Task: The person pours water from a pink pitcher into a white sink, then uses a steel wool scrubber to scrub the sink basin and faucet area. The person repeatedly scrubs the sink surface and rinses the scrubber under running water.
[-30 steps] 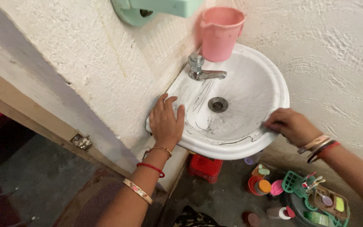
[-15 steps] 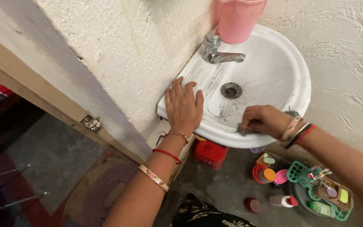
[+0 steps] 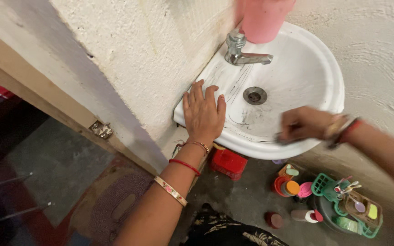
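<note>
Sink (image 3: 329, 73) sits wall-mounted at our 12 o'clock. We lay left hand (image 3: 202, 114) flat and unclenched on its 9 o'clock rim. Right hand (image 3: 303, 124), blurred, clenches a dark scrubber (image 3: 282, 138) against the 5 o'clock rim, nearer the drain (image 3: 255, 95).

Only packaging is down on the floor under the sink: a small white bottle (image 3: 303, 216) with red cap, lying sideways.

White round wall-mounted sink (image 3: 329, 68), dark streaks inside, small dark scrubber (image 3: 282, 138) on its front rim
</note>
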